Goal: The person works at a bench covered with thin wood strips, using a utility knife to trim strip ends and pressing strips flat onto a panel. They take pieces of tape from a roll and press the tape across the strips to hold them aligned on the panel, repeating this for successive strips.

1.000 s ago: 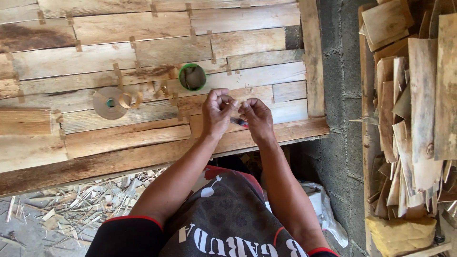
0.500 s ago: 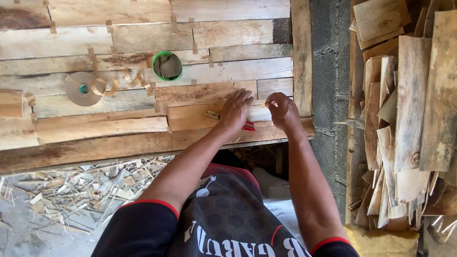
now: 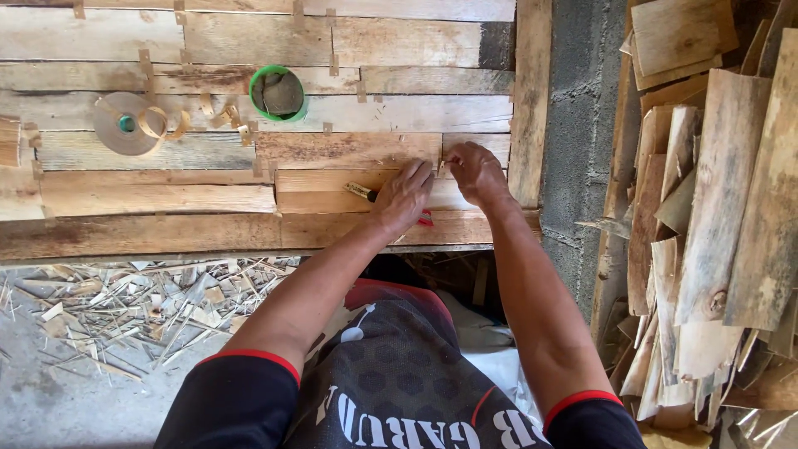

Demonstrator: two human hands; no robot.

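Big patchwork of veneer strips (image 3: 249, 158) on the bench — both hands down flat at its right end. Left hand (image 3: 405, 195) presses, fingers spread, gripping nothing; right hand (image 3: 474, 170) pinches the strip seam. A knife (image 3: 366, 193) lies under the left palm — a slip could nick it.

Bright, even daylight, soft shadows, sharp focus, slight wide-angle edge distortion.

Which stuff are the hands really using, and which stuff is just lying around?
In use:
- left hand and right hand, pressing on the thin wooden veneer sheets
- small red-tipped tool by the left hand

Lying about:
- brown tape roll
- green round cup
- floor wood scraps
- stacked veneer offcuts
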